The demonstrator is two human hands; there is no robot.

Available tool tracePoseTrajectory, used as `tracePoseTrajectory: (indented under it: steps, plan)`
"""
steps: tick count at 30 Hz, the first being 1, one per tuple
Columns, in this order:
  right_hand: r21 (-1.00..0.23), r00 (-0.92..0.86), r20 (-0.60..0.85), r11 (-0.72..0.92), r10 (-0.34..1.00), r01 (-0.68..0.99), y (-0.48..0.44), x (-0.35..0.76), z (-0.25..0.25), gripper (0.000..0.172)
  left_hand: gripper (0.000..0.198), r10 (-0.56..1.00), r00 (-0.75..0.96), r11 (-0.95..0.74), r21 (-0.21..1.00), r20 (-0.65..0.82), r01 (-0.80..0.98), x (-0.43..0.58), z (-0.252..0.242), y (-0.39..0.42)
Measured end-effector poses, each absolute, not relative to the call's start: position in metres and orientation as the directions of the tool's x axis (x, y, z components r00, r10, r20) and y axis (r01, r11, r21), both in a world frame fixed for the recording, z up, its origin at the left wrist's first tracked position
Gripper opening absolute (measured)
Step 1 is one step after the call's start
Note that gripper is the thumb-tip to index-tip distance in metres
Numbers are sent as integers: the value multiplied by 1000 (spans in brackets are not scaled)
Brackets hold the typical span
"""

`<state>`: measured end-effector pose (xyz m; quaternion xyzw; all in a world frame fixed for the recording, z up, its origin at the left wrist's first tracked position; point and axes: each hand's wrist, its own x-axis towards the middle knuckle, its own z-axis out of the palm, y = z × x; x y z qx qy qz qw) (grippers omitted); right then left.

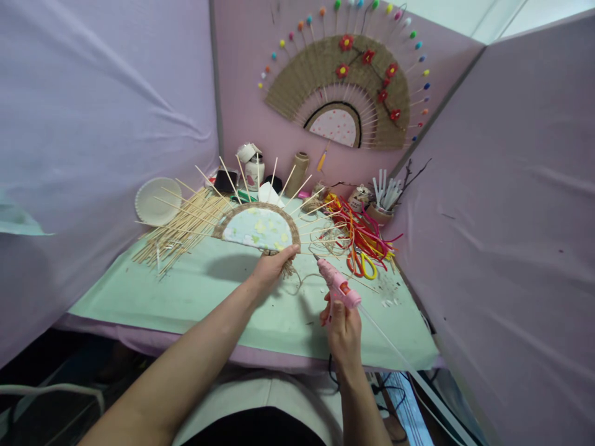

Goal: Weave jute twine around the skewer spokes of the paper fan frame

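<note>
My left hand grips the lower right edge of a half-round fan base, with the thumb on top. Pale blue floral fabric covers the base, and a brown twine band runs round its curve. Thin wooden sticks spread outward from that curve. Loose twine hangs below my left hand. My right hand is wrapped round a pink glue gun, its nozzle pointing at the base's right corner, a little apart from it. A long white glue stick trails from the gun's back.
Loose wooden sticks lie at the left beside a white bowl. Red and yellow pipe cleaners, scissors and a pot of glue sticks stand at the right. A large decorated fan hangs on the back wall.
</note>
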<state>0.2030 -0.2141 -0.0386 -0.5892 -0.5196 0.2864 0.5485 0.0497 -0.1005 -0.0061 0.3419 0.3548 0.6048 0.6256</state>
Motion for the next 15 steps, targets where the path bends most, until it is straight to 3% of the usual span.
tracePoseTrajectory:
  steps: [15]
  plan:
    - [-940,299,232,134,926,314,-215,204,-39,49,36,1000,11,30,850,-29,-527,50,-6,-101]
